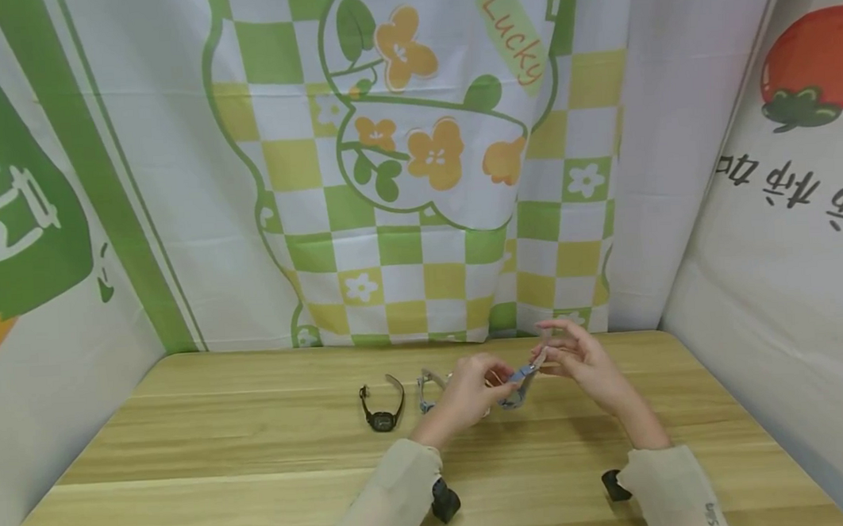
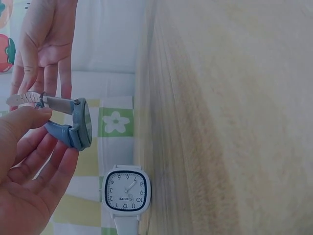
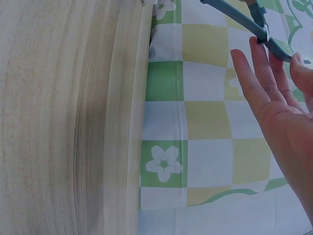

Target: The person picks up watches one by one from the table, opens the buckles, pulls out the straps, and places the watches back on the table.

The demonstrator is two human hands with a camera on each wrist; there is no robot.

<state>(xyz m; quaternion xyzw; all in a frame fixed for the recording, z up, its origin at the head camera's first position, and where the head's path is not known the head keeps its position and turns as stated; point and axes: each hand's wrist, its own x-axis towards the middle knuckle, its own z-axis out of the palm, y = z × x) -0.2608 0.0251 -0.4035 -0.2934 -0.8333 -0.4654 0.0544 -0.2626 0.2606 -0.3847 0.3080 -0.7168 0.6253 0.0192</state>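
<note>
A blue wristwatch (image 1: 512,402) is held between both hands, its strap closed into a loop through the buckle. My left hand (image 1: 466,392) pinches the strap near the buckle, the thumb on top and fingers beneath, as the left wrist view shows. From the other side, my right hand (image 1: 586,367) pinches the strap's pale free end with thumb and fingers. The watch face (image 2: 87,123) points away from the left palm. A white square watch (image 2: 127,191) with dark numerals lies beyond the left hand, mostly hidden behind it in the head view.
To the left on the wooden table (image 1: 209,441) stand a black digital watch (image 1: 383,421) and a light blue-grey watch (image 1: 424,390), the latter partly covered by the left hand. A patterned cloth (image 1: 421,263) hangs along the table's back edge, with printed sheets at both sides.
</note>
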